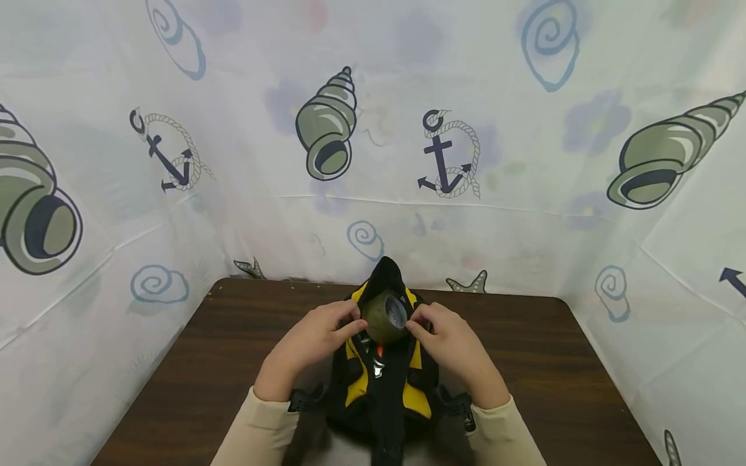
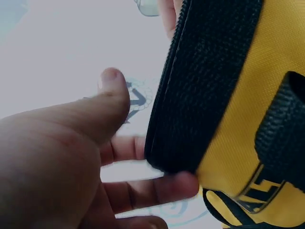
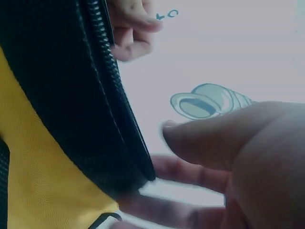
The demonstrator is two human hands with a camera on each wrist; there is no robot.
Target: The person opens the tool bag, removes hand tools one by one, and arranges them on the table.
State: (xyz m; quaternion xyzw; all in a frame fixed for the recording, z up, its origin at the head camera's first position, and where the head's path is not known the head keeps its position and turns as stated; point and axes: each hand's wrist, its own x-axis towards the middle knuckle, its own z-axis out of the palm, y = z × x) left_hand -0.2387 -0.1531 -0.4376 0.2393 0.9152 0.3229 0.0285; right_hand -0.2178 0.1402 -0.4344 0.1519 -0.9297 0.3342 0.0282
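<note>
A black and yellow bag (image 1: 361,382) sits on the worktop, midway between its left and right edges, its pointed top reaching past the far edge as I look. Near that top, an olive roll (image 1: 377,322) turns its hollow, pale end to the right; below it hangs a metal clip (image 1: 378,370), beside a wide black strap (image 1: 387,401). The left hand (image 1: 317,333) has its thumb raised clear and a fingertip touching the bag's black corner. The right hand (image 1: 451,333) matches it, thumb apart, fingers at the zipped edge (image 3: 107,62); whether either touches the roll I can't tell. Cream sleeves (image 1: 259,424) cover the forearms. Around the dark brown worktop (image 1: 233,362) hangs white cloth (image 1: 379,32) printed with shells and anchors.
</note>
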